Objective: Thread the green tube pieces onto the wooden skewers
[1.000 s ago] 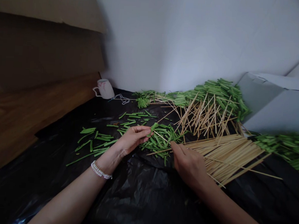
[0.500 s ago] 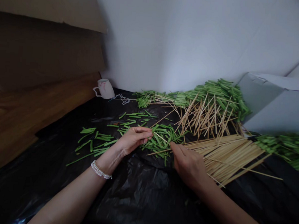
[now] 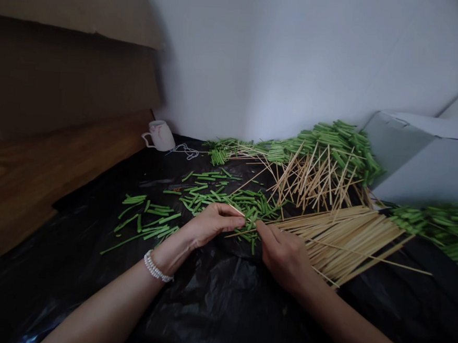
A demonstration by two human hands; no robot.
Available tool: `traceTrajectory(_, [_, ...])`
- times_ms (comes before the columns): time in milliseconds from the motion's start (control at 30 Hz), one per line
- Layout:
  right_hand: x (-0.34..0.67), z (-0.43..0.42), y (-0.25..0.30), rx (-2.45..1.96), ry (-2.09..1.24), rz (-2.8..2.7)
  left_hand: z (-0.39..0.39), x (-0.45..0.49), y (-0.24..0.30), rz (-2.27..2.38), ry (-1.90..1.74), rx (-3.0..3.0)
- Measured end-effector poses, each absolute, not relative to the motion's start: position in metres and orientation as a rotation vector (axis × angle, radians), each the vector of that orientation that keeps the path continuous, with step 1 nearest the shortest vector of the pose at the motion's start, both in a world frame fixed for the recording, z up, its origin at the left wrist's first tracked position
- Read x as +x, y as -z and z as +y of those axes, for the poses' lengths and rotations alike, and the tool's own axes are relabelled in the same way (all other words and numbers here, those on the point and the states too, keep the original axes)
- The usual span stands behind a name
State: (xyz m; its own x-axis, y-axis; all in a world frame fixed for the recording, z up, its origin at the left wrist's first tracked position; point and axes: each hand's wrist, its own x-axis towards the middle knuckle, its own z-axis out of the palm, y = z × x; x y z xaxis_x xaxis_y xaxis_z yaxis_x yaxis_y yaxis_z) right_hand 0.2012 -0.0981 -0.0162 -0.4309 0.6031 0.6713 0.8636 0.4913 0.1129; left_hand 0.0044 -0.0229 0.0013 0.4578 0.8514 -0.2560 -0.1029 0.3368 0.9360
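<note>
- Left hand (image 3: 214, 226) has slid down and to the right since the earlier frame, so our fingertips nearly meet; our right hand (image 3: 288, 253) has shifted only slightly left.
- We pinch one thin, pale wooden stick (image 3: 236, 210) between both hands, each closed at thumb and forefinger, its bare end showing past our left fingertips. Whether our left hand also grips a green piece, we cannot tell.
- That stick sits just above the near edge of a loose heap of short, bright-green cut stems (image 3: 261, 199), which lies on a crinkled black plastic sheet (image 3: 212, 301).
- To our right, a fanned bundle of straight, pale wooden sticks (image 3: 349, 240) reaches close to our right hand.
- We judge the stick light and stiff yet easily snapped, so best held close to its tip. Stems should feel light, crisp and slightly slick; pinch them mid-length, gently, to avoid bruising or splitting.
</note>
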Motion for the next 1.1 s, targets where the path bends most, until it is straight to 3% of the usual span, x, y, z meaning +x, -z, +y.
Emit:
traceTrajectory(333, [0.203, -0.096, 0.017, -1.242, 0.595, -2.169, -0.027, 0.009, -0.003, 0.886, -0.799, 1.225])
traceTrajectory(567, [0.210, -0.093, 0.013, -1.307, 0.679, -2.106, -0.001, -0.028, -0.026, 1.217, -1.117, 1.547])
traceTrajectory(933, [0.207, -0.094, 0.014, -1.306, 0.677, -2.131, 0.002, -0.028, 0.001, 1.444, -0.818, 2.237])
traceTrajectory(1100, [0.207, -0.094, 0.015, -1.314, 0.675, -2.125, -0.006, -0.016, 0.004, 1.231, -0.759, 2.503])
